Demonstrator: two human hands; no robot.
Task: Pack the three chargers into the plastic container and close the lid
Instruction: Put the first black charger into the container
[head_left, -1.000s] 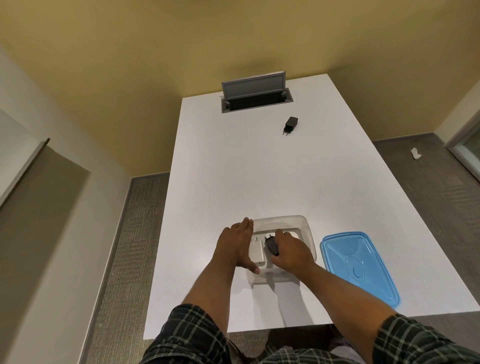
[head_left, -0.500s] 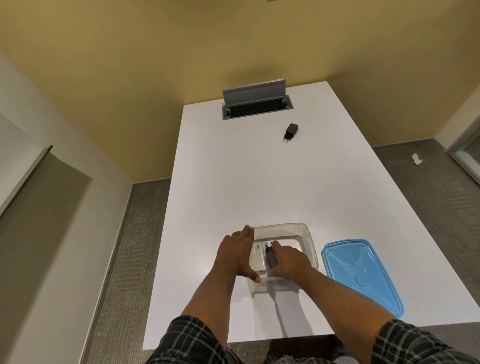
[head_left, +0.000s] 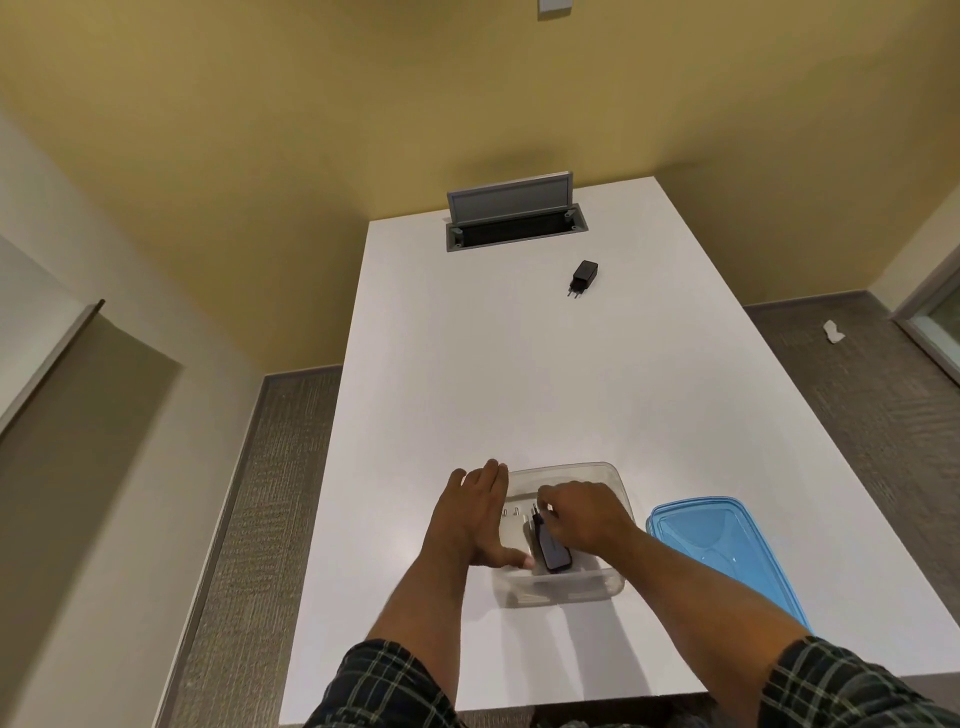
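Observation:
A clear plastic container (head_left: 608, 475) sits on the white table near its front edge. Inside it lie a white charger (head_left: 515, 525) and a dark charger (head_left: 553, 551). My right hand (head_left: 584, 514) reaches into the container and grips the dark charger, which stands on edge. My left hand (head_left: 472, 514) rests flat against the container's left wall, thumb over the near rim. A second black charger (head_left: 584, 275) lies alone far up the table. The blue lid (head_left: 727, 556) lies flat to the right of the container.
A grey cable box with a raised flap (head_left: 511, 215) is set into the table's far end. The white table (head_left: 519, 389) is narrow, with carpet on both sides. A scrap of white paper (head_left: 834, 332) lies on the floor at the right.
My right hand has shifted inside the container and turned the dark charger more upright. My head has tilted, so the scene sits lower in view. My left hand stays on the container.

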